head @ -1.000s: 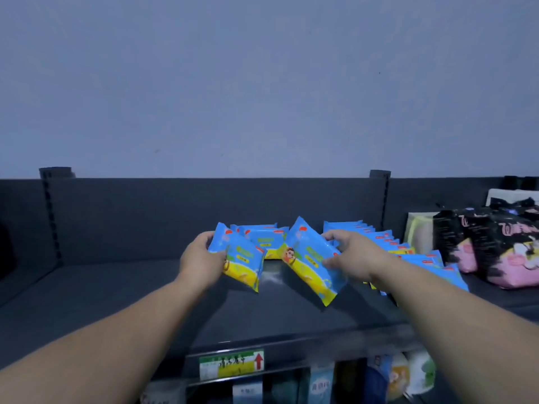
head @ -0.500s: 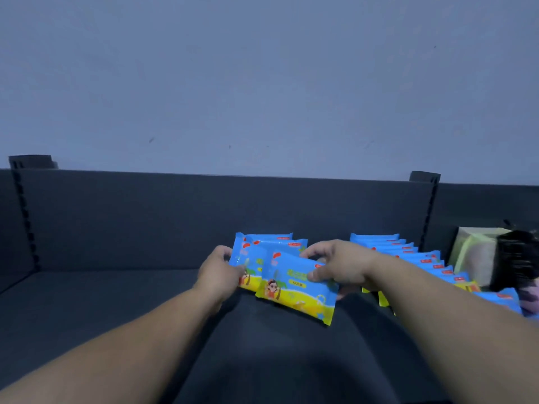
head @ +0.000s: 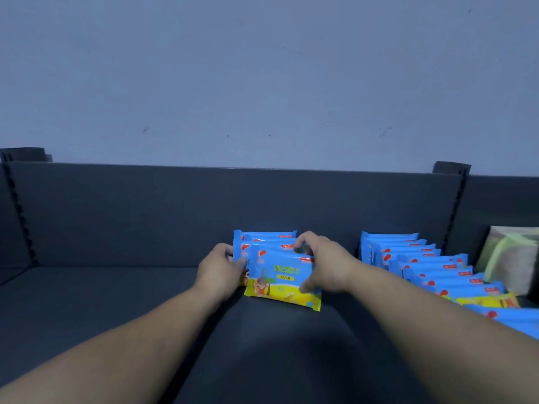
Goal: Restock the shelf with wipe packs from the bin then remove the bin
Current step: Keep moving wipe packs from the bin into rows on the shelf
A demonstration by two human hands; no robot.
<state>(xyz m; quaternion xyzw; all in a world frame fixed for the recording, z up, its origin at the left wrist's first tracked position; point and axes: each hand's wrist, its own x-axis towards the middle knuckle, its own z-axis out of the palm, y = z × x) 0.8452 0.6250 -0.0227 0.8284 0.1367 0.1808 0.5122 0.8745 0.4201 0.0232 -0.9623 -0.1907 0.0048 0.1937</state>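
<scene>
Pinching front pack top and bottom with right hand, gripping the row behind with left hand. All standing on shelf, longer row off right.

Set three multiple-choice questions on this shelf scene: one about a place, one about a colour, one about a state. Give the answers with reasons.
1. Where does the long row of wipe packs lie from the front wipe pack?
A. to its right
B. to its left
C. on top of it

2. The front wipe pack's bottom band is:
A. red
B. yellow
C. white

3. The right hand is:
A. flat on the wall
B. hanging free
C. gripping the front wipe pack

Answers:
1 A, the row runs along the shelf to its right.
2 B, yellow shows under the blue.
3 C, fingers curl over its top and the thumb sits near its lower edge, while the left hand holds the short row behind.
</scene>
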